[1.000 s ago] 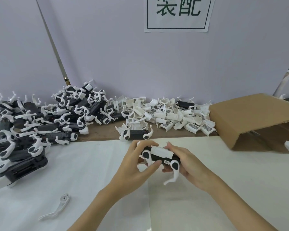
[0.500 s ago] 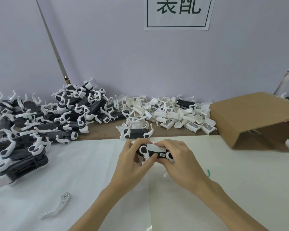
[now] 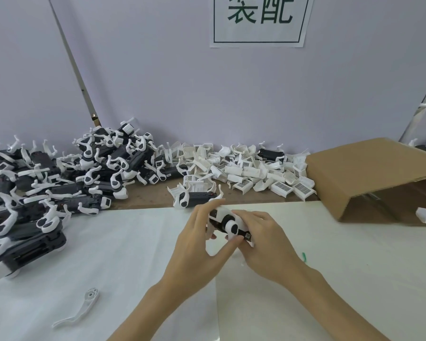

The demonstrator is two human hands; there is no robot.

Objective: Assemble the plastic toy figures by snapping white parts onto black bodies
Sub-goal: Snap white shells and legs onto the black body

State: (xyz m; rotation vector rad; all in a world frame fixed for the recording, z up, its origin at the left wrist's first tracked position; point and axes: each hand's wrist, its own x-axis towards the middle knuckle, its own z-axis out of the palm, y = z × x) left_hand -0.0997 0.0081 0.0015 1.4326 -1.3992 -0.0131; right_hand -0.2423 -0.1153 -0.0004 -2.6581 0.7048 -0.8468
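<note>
Your left hand [image 3: 194,244] and right hand [image 3: 263,242] both curl around the toy figure [image 3: 228,223], held just above the table [image 3: 108,254]. Press the white part squarely against the black body, thumbs braced, so it seats evenly.

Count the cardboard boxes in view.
1: the cardboard box lies on its side at the table's right, open end toward the camera, beside the pile of white parts. None other visible.

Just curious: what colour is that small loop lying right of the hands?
Green, seen in the head view, lying on the white table sheet.
</note>
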